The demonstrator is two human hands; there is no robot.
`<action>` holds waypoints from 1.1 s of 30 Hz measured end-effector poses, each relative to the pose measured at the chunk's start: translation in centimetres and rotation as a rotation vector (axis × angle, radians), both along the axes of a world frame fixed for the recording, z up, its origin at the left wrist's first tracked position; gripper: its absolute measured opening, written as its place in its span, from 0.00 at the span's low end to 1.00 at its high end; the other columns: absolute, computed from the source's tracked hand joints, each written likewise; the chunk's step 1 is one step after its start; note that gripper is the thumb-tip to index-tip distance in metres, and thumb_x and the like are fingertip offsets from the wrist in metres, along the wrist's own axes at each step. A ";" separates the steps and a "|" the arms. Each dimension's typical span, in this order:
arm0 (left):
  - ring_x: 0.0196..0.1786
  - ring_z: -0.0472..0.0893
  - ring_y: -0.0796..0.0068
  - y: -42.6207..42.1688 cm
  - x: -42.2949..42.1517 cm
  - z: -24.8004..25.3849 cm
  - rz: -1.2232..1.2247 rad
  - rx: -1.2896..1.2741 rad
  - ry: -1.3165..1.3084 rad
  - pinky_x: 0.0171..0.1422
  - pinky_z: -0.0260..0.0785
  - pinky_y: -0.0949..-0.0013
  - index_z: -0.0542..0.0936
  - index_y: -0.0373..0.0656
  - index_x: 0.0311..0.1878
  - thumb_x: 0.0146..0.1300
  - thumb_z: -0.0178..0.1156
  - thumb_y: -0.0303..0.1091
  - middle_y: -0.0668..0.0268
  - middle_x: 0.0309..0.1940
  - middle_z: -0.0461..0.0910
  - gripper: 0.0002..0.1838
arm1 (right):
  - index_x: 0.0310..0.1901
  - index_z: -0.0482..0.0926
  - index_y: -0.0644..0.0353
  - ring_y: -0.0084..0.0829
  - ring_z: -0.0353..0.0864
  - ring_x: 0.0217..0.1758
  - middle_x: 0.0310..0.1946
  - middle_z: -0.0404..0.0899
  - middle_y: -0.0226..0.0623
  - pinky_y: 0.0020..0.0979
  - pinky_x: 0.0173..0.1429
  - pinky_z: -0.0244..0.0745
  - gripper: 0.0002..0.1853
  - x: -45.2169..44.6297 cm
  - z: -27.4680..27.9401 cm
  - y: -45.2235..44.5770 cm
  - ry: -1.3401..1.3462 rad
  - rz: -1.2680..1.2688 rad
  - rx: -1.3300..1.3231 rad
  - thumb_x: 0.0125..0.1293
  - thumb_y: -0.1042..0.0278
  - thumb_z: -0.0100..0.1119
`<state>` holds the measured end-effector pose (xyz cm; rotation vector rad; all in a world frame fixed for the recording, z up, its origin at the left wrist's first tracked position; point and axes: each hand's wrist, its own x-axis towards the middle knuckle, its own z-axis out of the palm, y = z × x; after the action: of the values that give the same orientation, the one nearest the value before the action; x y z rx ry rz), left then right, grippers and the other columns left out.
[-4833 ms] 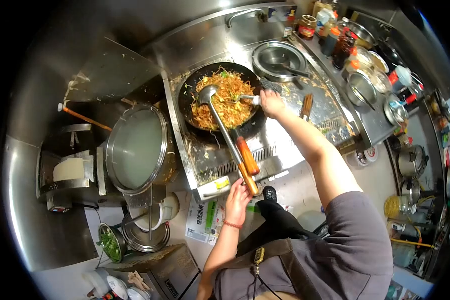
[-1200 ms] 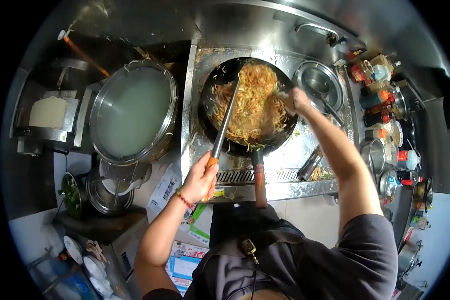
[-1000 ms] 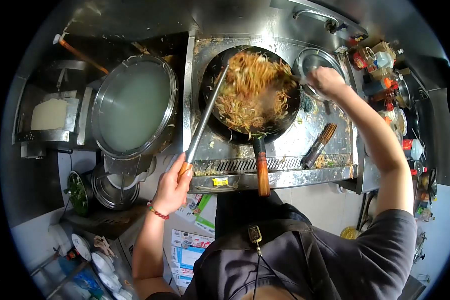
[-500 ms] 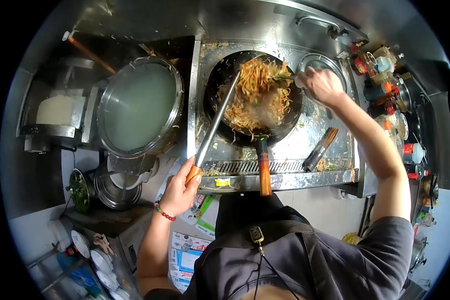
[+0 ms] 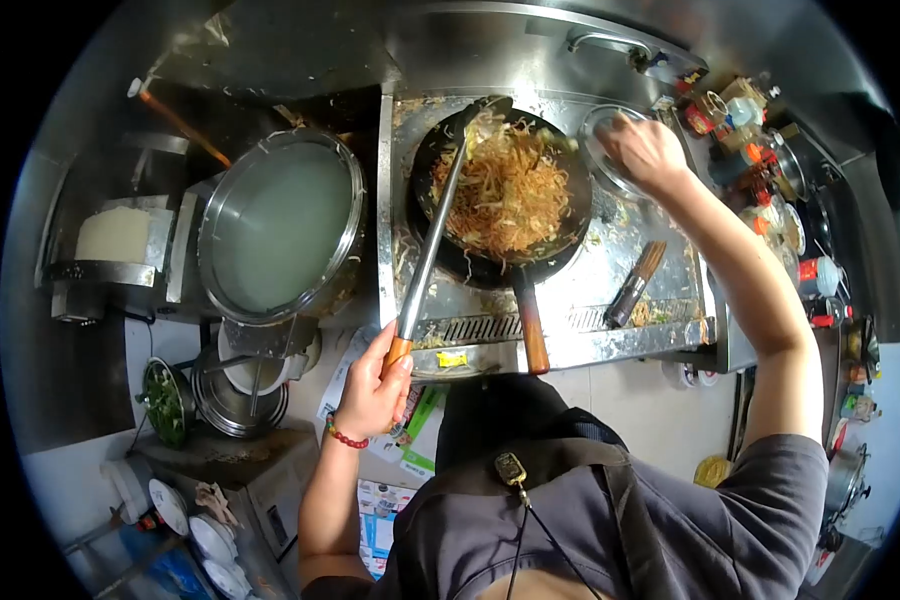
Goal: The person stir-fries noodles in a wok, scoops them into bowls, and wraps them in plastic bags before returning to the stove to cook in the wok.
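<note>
"While the left hand [image 5: 370, 395] grips the ladle [image 5: 429, 253], where are the noodles [image 5: 505, 205]?"

"Inside the wok [image 5: 579, 205], heaped around the middle, on the steel stove [image 5: 590, 305]. The left fingers wrap round the ladle's wooden handle."

"And the right hand [image 5: 648, 155]?"

"Beside the wok, over the metal bowl [image 5: 618, 183]. It's blurred, so I can't tell whether its fingers pinch anything."

"How would you work them well?"

"I'd lift from underneath and turn them gently inward, ladle low against the curved side. Rough scooping could break strands or spill them over the rim."

"Count things for me."

"Two hands, one ladle, one wok with one handle, one metal bowl at its right, one bundled brush [image 5: 632, 290] on the stove, and one big pot [image 5: 358, 205] of cloudy liquid at left. The noodles are too tangled to count."
</note>
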<state>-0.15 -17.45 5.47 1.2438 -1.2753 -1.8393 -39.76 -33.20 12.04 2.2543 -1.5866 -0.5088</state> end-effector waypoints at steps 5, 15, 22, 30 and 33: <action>0.12 0.64 0.86 0.6 0.6 1.4 -0.021 -0.051 -0.044 0.16 0.59 0.81 0.53 0.38 0.68 0.67 0.46 0.27 0.68 0.19 0.67 0.27 | 0.39 0.75 0.56 0.24 0.74 0.30 0.41 0.74 0.41 0.27 0.30 0.73 0.15 0.7 -1.9 -0.9 0.277 -0.006 -0.034 0.70 0.60 0.38; 0.12 0.64 0.85 3.5 -0.1 2.0 -0.100 0.152 0.188 0.15 0.61 0.79 0.50 0.39 0.69 0.67 0.45 0.27 0.68 0.20 0.67 0.28 | 0.34 0.76 0.59 0.28 0.72 0.33 0.33 0.71 0.39 0.27 0.32 0.70 0.14 0.7 0.1 1.0 0.326 0.151 -0.292 0.66 0.59 0.44; 0.11 0.64 0.81 2.5 0.3 1.4 0.008 0.214 0.248 0.13 0.61 0.77 0.53 0.41 0.67 0.68 0.44 0.29 0.66 0.20 0.67 0.26 | 0.42 0.77 0.52 0.34 0.76 0.39 0.38 0.71 0.38 0.33 0.39 0.71 0.13 -3.4 1.1 4.8 0.096 0.016 -0.335 0.63 0.59 0.44; 0.11 0.63 0.85 3.9 -2.7 0.2 0.010 0.370 0.681 0.14 0.62 0.77 0.54 0.41 0.66 0.65 0.46 0.26 0.67 0.22 0.65 0.26 | 0.31 0.80 0.65 0.50 0.80 0.35 0.31 0.78 0.56 0.44 0.40 0.74 0.27 -19.8 -15.1 21.4 -0.498 -0.932 -0.065 0.62 0.43 0.49; 0.14 0.66 0.85 4.5 -6.3 -0.3 0.022 0.414 0.783 0.16 0.62 0.78 0.56 0.39 0.64 0.64 0.48 0.27 0.67 0.23 0.66 0.25 | 0.37 0.78 0.72 0.58 0.78 0.35 0.29 0.76 0.64 0.48 0.45 0.71 0.32 -21.7 -21.3 26.4 -0.647 -1.105 -0.180 0.64 0.42 0.42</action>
<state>-6.47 -12.97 5.15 0.5748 -0.4647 -2.3033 -61.41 -6.83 -9.30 1.2584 -3.0024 0.1839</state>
